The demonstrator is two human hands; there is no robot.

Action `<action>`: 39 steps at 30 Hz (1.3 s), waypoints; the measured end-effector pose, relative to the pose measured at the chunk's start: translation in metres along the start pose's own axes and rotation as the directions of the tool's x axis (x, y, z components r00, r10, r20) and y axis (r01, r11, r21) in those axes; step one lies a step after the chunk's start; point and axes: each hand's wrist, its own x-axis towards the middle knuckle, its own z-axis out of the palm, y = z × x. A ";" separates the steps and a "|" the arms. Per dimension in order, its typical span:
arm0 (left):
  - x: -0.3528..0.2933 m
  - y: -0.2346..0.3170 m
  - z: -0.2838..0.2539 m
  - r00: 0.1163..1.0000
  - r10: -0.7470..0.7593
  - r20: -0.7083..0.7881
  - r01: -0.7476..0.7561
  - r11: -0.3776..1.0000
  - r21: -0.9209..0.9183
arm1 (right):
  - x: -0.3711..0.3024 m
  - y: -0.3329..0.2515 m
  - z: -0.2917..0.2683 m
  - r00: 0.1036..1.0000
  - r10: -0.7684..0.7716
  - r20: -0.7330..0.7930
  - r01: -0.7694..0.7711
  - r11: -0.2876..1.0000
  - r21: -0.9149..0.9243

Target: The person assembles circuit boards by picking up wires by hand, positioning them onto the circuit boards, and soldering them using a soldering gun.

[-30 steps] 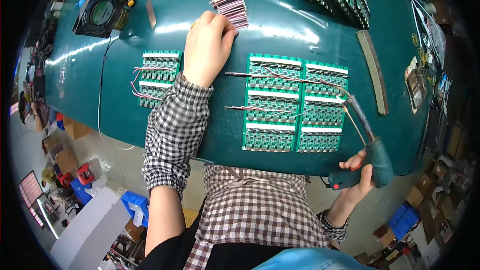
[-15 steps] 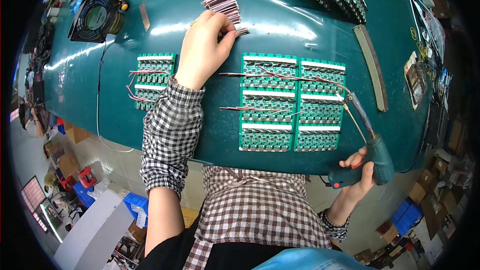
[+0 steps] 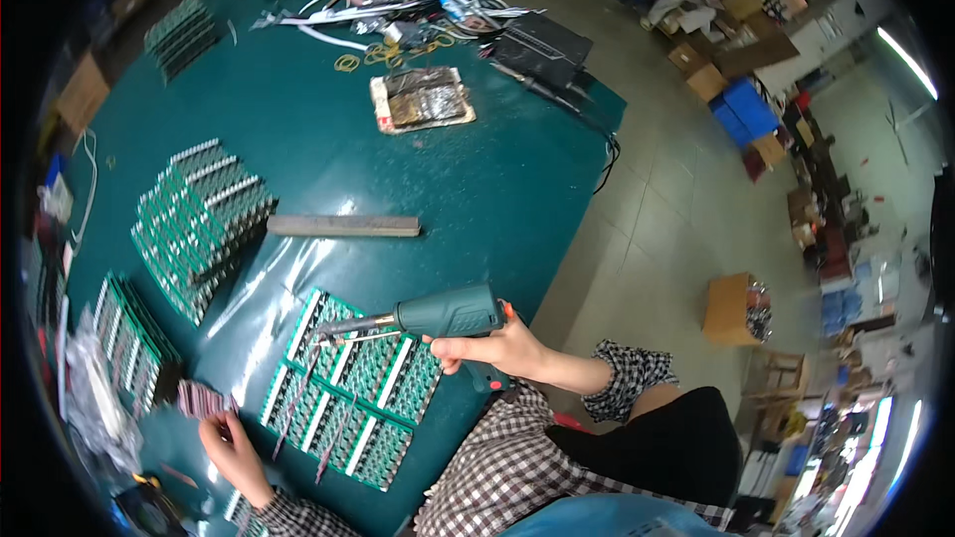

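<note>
My right hand is closed around the handle of a dark green soldering gun. The gun's metal tip reaches over a group of green circuit boards with white strips. Thin dark and reddish wires lie across these boards. To the left, my left hand pinches at the edge of a bundle of short wires. Its fingertips are closed on wires, though how many is too small to tell.
Stacked circuit boards stand at the left, beside a grey bar. Farther back lie a flat stained pad, yellow bands, cables and a black box. A clear plastic bag and a fan sit at lower left.
My view has swung to the right, so the table appears turned. The left hand stays by the wire bundle, and the soldering gun stays in my right hand with its tip over the boards.
</note>
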 end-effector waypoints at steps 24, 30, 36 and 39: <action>-0.002 0.009 -0.005 0.996 -0.036 -0.082 0.030 0.996 -0.082 | -0.002 -0.002 -0.006 0.998 -0.055 0.017 0.054 0.997 0.051; 0.003 0.005 -0.013 0.995 -0.088 -0.056 0.075 0.974 -0.212 | 0.000 -0.006 -0.003 0.998 -0.066 -0.001 0.066 0.996 0.053; -0.019 0.048 -0.040 0.974 -0.226 -0.037 0.203 0.927 -0.317 | 0.002 -0.001 0.006 0.998 0.054 0.032 -0.058 0.986 0.156; -0.022 0.090 -0.023 0.921 -0.378 0.099 0.358 0.716 -0.599 | 0.000 0.007 -0.011 0.996 -0.043 0.077 0.058 0.978 -0.199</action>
